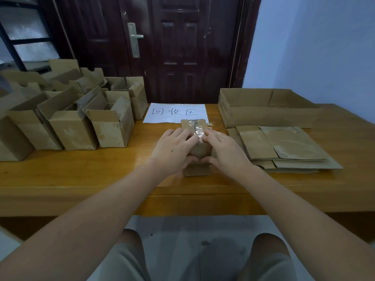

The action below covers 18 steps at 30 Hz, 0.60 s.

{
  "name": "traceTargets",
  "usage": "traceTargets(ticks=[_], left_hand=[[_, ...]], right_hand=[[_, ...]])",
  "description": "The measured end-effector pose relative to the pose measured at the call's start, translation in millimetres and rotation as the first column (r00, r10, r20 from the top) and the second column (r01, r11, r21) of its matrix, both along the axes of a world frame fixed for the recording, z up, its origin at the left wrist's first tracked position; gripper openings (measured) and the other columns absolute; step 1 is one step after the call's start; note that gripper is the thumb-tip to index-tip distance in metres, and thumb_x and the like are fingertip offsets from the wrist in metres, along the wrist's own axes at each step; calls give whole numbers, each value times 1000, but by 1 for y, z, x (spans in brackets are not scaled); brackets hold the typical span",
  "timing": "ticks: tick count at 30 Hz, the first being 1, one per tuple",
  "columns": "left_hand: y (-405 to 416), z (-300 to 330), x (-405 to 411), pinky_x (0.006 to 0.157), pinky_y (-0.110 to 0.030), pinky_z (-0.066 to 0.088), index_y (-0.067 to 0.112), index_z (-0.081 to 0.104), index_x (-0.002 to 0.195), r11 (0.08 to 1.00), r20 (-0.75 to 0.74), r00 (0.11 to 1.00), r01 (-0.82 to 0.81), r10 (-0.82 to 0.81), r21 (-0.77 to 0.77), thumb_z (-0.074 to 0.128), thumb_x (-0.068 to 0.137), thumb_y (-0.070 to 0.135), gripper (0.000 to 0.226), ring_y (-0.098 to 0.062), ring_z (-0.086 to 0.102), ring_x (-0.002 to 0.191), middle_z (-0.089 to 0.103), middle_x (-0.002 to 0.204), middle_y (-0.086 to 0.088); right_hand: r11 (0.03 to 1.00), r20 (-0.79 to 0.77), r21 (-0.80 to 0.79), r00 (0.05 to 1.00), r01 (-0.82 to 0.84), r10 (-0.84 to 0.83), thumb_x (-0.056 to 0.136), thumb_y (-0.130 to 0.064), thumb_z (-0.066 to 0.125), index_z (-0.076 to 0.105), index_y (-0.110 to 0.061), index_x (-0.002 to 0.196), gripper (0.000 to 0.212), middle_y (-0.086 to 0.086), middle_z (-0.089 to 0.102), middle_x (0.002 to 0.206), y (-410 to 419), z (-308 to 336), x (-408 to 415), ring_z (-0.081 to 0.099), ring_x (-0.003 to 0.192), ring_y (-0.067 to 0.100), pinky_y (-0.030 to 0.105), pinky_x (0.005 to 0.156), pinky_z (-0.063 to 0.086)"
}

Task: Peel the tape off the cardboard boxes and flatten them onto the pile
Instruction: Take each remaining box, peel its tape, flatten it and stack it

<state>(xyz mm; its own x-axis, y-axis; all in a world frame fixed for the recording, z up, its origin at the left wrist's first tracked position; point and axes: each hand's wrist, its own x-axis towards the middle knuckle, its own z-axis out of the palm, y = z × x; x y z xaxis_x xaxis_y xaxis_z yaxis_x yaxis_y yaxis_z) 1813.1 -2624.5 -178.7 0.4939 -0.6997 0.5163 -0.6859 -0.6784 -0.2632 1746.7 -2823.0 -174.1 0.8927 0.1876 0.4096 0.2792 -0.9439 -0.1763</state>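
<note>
Box (197,136), small, cardboard, mid-bench, just in front of white paper sign (175,112) with handwritten characters. Clear tape (197,129) along top seam, crinkled, loose end sticking out at right edge. Left hand (176,150) on box's left side: fingers over top toward tape, thumb curled underneath at near face, gripping box. Right hand (224,152) mirrored on right side: fingers on top touching tape edge, thumb curled under, gripping box. Thumbs nearly meeting at near face. Bottom flap of box poking out below hands, resting on bench (101,173). Whether fingertips pinch tape or only press on it: cannot tell.

Left of bench: cluster of open boxes (85,118), upright, flaps up, packed close together. Right of bench: pile of flattened cardboard (288,149), several sheets stacked, just right of right hand. Behind pile: large shallow carton (263,107), open top. Dark wooden door (172,47) with metal handle behind bench. Pale wall at right. Knees in light shorts at bottom of view, below bench edge.
</note>
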Motion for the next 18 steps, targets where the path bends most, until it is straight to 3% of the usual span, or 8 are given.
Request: traceTargets(ticks=[8, 12, 18], left_hand=[[0, 5, 4, 90, -37, 44, 27, 57, 116, 1000, 19, 1000, 4, -5, 23, 57, 94, 59, 38, -21, 59, 101, 65, 116, 4], [1, 5, 5, 89, -38, 43, 26, 58, 115, 1000, 1, 1000, 6, -6, 19, 51, 97, 54, 34, -22, 60, 102, 66, 117, 4], [4, 8, 7, 90, -36, 43, 26, 62, 116, 999, -45, 998, 33, -34, -11, 41, 102, 53, 36, -21, 60, 103, 68, 119, 4]], right_hand=[[997, 13, -73, 999, 30, -29, 81, -31, 84, 46, -15, 147, 78, 5, 37, 161, 1, -3, 2, 32, 150, 24, 43, 122, 29], [992, 97, -128, 995, 2, 11, 73, -30, 89, 61, -11, 127, 64, 12, 54, 149, -3, -7, 8, 47, 139, 31, 48, 112, 40], [965, 241, -264, 968, -9, 75, 75, -44, 85, 66, -12, 106, 48, 10, 70, 127, -9, -2, 17, 63, 121, 29, 45, 98, 46]])
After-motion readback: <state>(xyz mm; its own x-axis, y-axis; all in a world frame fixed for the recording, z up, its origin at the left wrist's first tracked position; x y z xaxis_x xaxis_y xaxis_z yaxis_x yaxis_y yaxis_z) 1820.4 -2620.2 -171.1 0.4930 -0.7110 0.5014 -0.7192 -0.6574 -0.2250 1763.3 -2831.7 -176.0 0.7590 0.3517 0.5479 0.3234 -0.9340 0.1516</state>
